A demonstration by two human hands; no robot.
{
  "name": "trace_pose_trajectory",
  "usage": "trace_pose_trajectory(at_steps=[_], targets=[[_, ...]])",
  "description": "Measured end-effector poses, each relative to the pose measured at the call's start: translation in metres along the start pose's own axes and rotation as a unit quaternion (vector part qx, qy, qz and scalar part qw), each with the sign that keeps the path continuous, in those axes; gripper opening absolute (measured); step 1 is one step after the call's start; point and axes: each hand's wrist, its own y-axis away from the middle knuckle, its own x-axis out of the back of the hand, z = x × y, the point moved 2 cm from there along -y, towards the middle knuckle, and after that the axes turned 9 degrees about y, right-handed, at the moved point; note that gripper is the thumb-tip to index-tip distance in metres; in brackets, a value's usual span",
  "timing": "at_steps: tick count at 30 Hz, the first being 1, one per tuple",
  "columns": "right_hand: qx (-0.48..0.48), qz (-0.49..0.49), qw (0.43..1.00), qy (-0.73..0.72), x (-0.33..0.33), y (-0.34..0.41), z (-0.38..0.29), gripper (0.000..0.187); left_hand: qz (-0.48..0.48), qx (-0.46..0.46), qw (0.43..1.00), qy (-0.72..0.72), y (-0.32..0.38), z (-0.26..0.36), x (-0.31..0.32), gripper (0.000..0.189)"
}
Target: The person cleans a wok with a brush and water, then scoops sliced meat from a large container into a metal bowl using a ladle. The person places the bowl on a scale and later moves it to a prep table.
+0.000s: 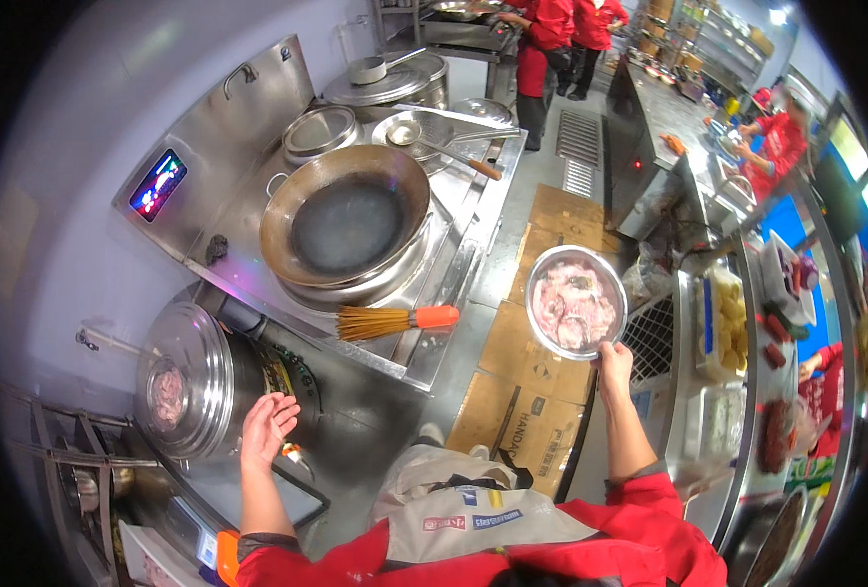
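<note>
My right hand [615, 367] grips the rim of a round metal bowl [529, 293], holding it above the floor to the right of the stove. Pieces of pale pink raw meat [574, 304] fill the bowl. My left hand [267, 429] is raised with its fingers apart and nothing in it. Close by on its left stands a large lidded metal pot [206, 367], with a heap of pink raw meat [168, 396] showing on its top. Ahead, a wide wok [349, 220] with dark liquid-looking contents sits on the burner. A bamboo wok brush [397, 321] with an orange handle lies across the stove's front edge.
A ladle [445, 149] rests across a perforated strainer [397, 128] on the steel stove [258, 257]. Flattened cardboard [522, 341] covers the floor. Shelves on the right hold a tub of yellow pieces [727, 323]. Several people in red [778, 147] stand beyond.
</note>
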Motion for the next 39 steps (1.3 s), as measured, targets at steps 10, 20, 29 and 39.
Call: trace_pose_trajectory(at_steps=[10, 20, 29, 39], targets=[[0.010, -0.091, 0.996, -0.006, -0.092, -0.162, -0.098, 0.011, -0.185, -0.005, 0.982, -0.028, -0.115, -0.029, -0.167, 0.043], [0.075, -0.185, 0.978, 0.053, -0.238, -0.329, -0.216, 0.019, -0.376, 0.133, 0.917, -0.007, -0.211, -0.086, -0.318, 0.045], [0.105, -0.321, 0.931, 0.137, -0.559, -0.501, -0.226, 0.024, -0.054, 0.019, 0.998, -0.040, -0.185, -0.145, -0.380, 0.051], [0.521, -0.462, 0.564, 0.445, -0.696, -0.581, -0.165, 0.019, 0.194, 0.049, 0.975, -0.099, -0.141, -0.213, -0.406, 0.051]])
